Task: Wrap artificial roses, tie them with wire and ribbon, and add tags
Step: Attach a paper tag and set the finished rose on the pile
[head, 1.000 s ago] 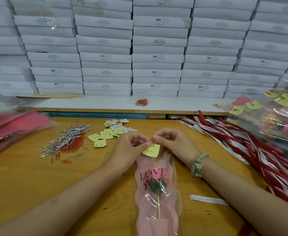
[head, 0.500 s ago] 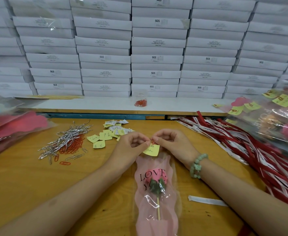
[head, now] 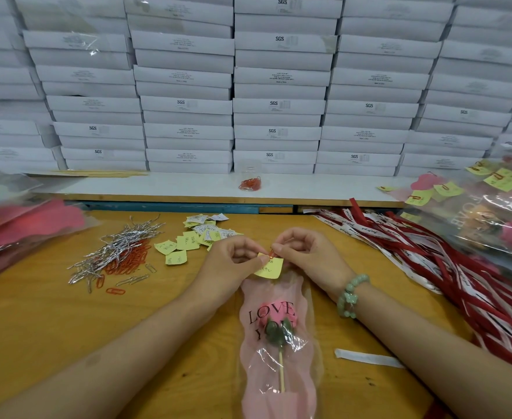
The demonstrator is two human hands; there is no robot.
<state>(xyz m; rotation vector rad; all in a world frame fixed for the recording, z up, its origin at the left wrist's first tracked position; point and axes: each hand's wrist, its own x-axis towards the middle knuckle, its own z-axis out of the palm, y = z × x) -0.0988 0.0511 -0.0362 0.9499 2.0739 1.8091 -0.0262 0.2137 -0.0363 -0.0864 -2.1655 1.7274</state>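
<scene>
Rose (head: 275,320) position vs hands? (A)

Flat on the desk (head: 52,328), mid-width, at the near edge, inside the pink sleeve (head: 282,385). Long axis runs near edge to far edge, with the stem toward the person and the bloom toward the far edge. The sleeve foot runs out of frame at the bottom. (B)

Hands? (A)

Both at the far end of the sleeve, just past the bloom, at its mouth. The rose sits between the two forearms, on the person's side of the hands. Left hand (head: 233,261) pinches the left edge of the yellow tag (head: 270,268) between thumb and forefinger. Right hand (head: 306,252) pinches the red paper clip (head: 271,254) at the tag's top edge. Other fingers curled in. (B)

Which is nearer the rose? (A)

About even; the fingertips nearly meet over the tag. The tag's lower edge overlaps the sleeve mouth. Cannot tell whether the clip bites the film too or only the tag. (B)

What does the next move turn on? (A)

My read: the clip slides along the rose axis, toward the person, over tag plus sleeve rim. Left steadies the stack, right pushes. Risk is that the tag skews or the film slips out. (B)

Wire, ribbon? (A)

None seen on the visible part of the sleeve. Wire ties (head: 118,249) lie toward the left edge and ribbons (head: 430,258) along the right edge, both well apart from the rose. (B)
</scene>
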